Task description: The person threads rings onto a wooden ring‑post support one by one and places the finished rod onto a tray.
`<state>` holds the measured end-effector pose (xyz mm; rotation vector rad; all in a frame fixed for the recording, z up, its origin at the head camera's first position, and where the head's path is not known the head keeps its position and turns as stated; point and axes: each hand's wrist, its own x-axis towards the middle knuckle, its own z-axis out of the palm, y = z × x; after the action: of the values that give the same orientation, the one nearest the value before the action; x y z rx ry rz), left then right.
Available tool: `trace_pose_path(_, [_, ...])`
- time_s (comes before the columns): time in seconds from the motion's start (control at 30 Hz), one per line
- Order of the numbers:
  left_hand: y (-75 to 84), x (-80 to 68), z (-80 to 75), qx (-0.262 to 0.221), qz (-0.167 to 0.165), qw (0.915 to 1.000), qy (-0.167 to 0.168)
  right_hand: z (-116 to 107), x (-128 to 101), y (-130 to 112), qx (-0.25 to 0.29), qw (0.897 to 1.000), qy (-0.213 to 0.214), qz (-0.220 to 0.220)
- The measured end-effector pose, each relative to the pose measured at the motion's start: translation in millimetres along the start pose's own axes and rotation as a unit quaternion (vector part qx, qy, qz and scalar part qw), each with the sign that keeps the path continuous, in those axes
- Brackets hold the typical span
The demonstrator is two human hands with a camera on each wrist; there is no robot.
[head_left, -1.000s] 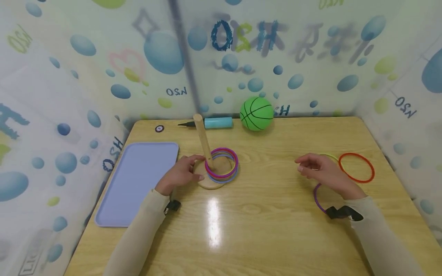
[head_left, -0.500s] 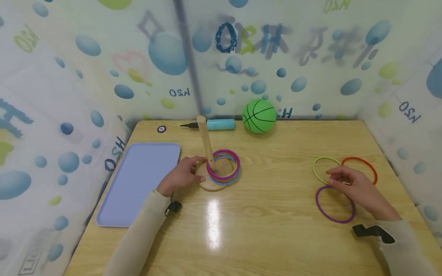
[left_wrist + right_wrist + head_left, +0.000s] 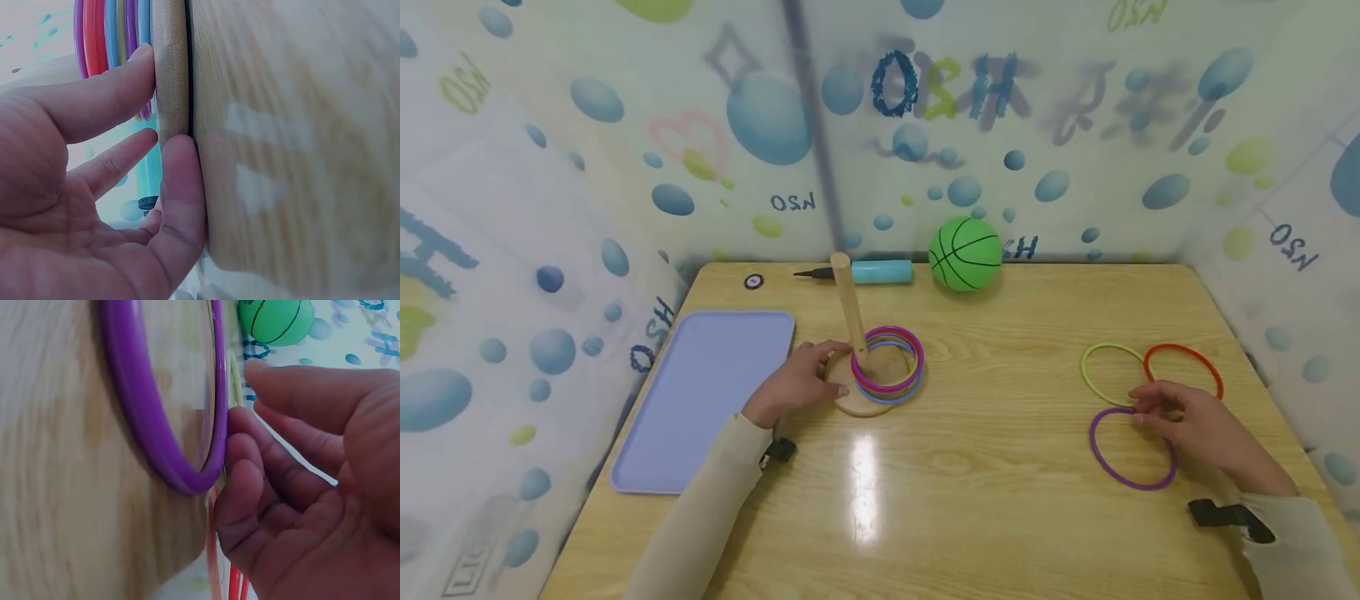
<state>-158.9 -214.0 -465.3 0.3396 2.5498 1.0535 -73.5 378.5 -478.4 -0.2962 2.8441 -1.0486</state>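
- Two hands down on the counter (image 3: 985,467), well apart.
- My left hand (image 3: 790,385) rests against the round wooden base (image 3: 857,402) of the peg (image 3: 851,307); thumb and fingers (image 3: 181,187) lie straight along the base edge, clamped on nothing.
- Several rings (image 3: 887,371) sit stacked round the peg on the base.
- My right hand (image 3: 1198,425) sits at the far rim of the purple ring (image 3: 1131,448), which lies flat on the counter. Curled fingertips (image 3: 240,469) touch its edge; whether they pinch it I cannot tell.
- Yellow ring (image 3: 1108,373) and red ring (image 3: 1183,369) lie flat just beyond that hand, side by side.
- Blue tray (image 3: 703,400) left of the base.
- Green ball (image 3: 966,254) and blue pump (image 3: 868,272) at the counter's far edge.
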Motion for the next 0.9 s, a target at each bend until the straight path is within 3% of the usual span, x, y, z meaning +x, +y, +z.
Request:
trace_pose_path(0.33, [-2.9,1.3,1.0,0.010,0.013,0.9998,0.006,1.1,6.3,-0.4,-0.034,0.999,-0.009,-0.039])
trace_pose_path(0.7, [-3.4,2.3,0.1,0.013,0.018,0.9998,0.004,-5.7,12.8,-9.6,0.023,0.997,-0.024,-0.074])
trace_pose_path(0.9, [-0.6,0.7,-1.2,0.016,0.018,0.9997,0.003,-10.2,20.3,-20.1,0.031,0.997,-0.026,-0.069])
